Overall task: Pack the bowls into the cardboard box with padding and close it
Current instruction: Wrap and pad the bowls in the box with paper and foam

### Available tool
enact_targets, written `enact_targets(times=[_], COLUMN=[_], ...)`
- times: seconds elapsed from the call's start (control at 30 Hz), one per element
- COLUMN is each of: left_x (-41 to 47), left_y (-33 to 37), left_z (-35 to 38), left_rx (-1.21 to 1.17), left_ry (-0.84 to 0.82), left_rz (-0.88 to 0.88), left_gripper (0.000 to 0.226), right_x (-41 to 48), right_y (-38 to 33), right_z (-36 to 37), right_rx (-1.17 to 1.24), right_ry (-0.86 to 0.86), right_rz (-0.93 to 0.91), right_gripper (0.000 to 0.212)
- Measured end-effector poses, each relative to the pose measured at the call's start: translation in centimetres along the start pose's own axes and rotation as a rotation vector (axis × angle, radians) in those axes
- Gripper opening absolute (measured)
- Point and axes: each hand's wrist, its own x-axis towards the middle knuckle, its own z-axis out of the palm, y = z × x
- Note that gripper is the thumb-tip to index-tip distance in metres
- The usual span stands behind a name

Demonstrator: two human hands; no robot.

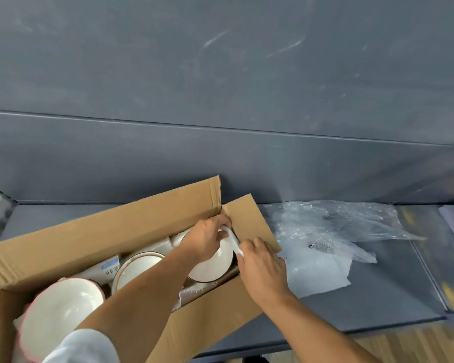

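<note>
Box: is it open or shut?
Open. The box has its flaps up, bowls show inside, and the left hand and right hand grip padding in it.

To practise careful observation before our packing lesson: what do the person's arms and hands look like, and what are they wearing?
Both the left hand and right hand are bare: no gloves, rings or watch show. The left arm has a pale, whitish sleeve at the upper arm; the right arm shows no sleeve.
</note>
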Motion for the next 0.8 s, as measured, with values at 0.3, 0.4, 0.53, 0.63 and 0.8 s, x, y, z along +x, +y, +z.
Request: enact_targets(times=[0.3,0.4,0.53,0.63,0.8], left_x=[0.3,0.7,1.0,1.1,1.0], left_y=[-0.4,-0.4,0.0,0.5,1.1], left_z=[0.1,0.0,-0.1,0.0,0.3], left_rx=[-0.026,-0.077,-0.076,-0.039,0.056], left_ry=[0.019,0.036,0.035,0.083,0.185], left_rz=[-0.03,-0.071,-0.146,-0.244,-0.318], left_gripper=[0.012,0.015,0.015,0.009,0.005], right_x=[0.6,0.6,0.8,1.0,1.5], right_y=[-0.8,-1.0,-1.1,-1.2,-1.5], right_z=[1.2,1.3,1.3,1.4,1.7], right_rx=[-0.086,-0.089,-0.095,-0.118,-0.182], right_ry=[0.008,0.029,0.016,-0.004,-0.063], right_rz=[0.015,0.009,0.011,0.008,-0.008], right_gripper=[0.041,0.039,0.039,0.038,0.036])
